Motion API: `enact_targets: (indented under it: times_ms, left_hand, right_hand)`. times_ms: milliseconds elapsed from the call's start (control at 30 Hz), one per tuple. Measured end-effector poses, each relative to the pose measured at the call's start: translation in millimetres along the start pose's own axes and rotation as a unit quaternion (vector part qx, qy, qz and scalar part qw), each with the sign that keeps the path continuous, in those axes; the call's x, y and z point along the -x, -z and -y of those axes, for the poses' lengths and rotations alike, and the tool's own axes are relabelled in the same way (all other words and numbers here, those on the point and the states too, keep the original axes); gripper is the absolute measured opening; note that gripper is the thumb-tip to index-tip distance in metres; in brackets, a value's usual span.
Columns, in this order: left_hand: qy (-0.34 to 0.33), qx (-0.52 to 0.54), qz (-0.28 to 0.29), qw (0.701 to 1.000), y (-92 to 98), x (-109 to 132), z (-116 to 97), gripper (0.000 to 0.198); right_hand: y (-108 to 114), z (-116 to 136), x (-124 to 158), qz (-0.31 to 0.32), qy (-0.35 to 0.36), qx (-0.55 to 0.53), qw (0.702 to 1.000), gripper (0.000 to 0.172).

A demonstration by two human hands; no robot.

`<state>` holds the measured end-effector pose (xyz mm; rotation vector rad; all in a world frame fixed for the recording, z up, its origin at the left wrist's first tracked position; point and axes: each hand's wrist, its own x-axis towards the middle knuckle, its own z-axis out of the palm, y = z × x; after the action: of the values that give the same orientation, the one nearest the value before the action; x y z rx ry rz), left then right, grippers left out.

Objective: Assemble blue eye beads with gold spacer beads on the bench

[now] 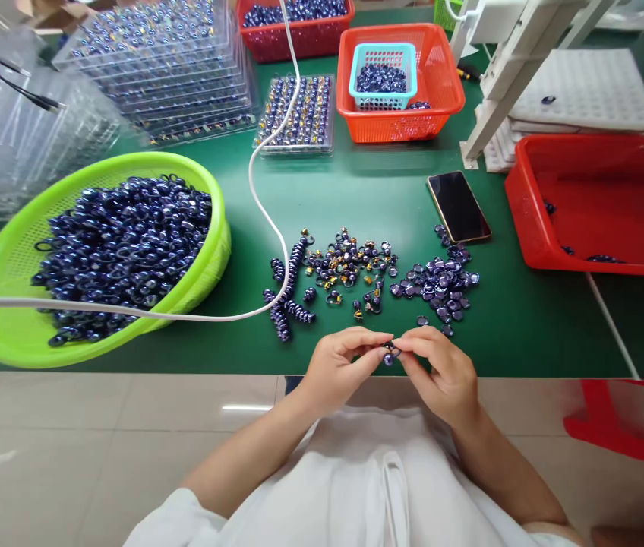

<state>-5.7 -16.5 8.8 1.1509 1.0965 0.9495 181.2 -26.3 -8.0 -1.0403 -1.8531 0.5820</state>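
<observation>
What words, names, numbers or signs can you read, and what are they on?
None can be read.
The phone is dark and shows no letters.
The green basket shows no writing.
Any marks on the small dark part being held are too small to read.

Bright, even light leaves a white streak of glare on the floor tiles (156, 448); the edges look stretched.

The held part (389, 359) is dark blue; pieces (348, 257) beyond mix blue and gold. The table (367, 194) is green, the left basket (218, 205) lime, the right bin (623, 209) red, the far small basket (382, 100) turquoise, grid-patterned.
</observation>
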Motion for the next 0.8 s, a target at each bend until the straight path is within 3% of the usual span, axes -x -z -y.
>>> enact_targets:
  times_ms: [267,367,533,700,800]
  left_hand:
    - [-0.089,-0.073,0.011,0.993,1.6,-1.7,5.6,0.019]
    - [-0.097,-0.077,0.008,0.992,1.0,-3.5,6.9,0.019]
    - [-0.059,-0.082,-0.013,0.995,-2.7,-2.9,7.6,0.019]
    - [0.014,-0.043,-0.038,0.998,-6.9,-1.6,7.7,0.018]
    - [0.0,-0.063,-0.033,0.998,-7.6,-2.1,5.9,0.014]
  right_hand:
    - [-2.6,-0.2,0.4,-0.005,0.022,0.039,0.999,0.032]
    - [-4.8,0.5,-1.6,-0.016,-0.004,0.04,0.999,0.026]
    - [-7.2,4.6,-5.1,-0.016,-0.112,0.0,0.994,0.011]
    - [-7.3,7.6,-7.3,-0.013,-0.14,-0.01,0.99,0.011]
    - [-7.9,8.0,-7.4,-0.017,-0.15,-0.017,0.988,0.011]
